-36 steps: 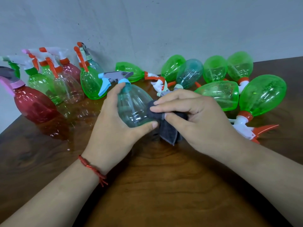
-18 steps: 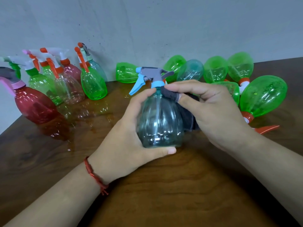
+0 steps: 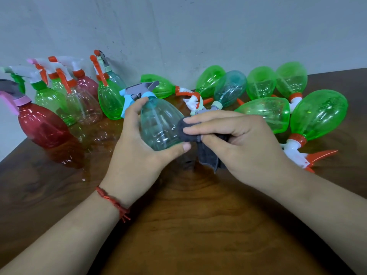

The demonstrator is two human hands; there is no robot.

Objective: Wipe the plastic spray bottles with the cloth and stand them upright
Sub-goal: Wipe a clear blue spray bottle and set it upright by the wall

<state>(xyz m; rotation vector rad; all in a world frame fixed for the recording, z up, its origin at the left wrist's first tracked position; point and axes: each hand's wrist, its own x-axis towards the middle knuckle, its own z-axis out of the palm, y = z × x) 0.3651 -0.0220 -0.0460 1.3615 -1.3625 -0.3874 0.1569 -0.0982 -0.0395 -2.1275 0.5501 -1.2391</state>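
Cloth (image 3: pixel 189 132) pinched in my right grip (image 3: pixel 245 145) presses the teal bottle (image 3: pixel 158 122); my left grip (image 3: pixel 139 153), wrapped round it, should rotate it slowly.

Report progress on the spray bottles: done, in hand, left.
Looks done: the upright bottles standing in a group at the left. In hand: the left hand grips a teal bottle while the right hand presses the grey cloth against it. Left: the lying bottles, mostly green, at the right.
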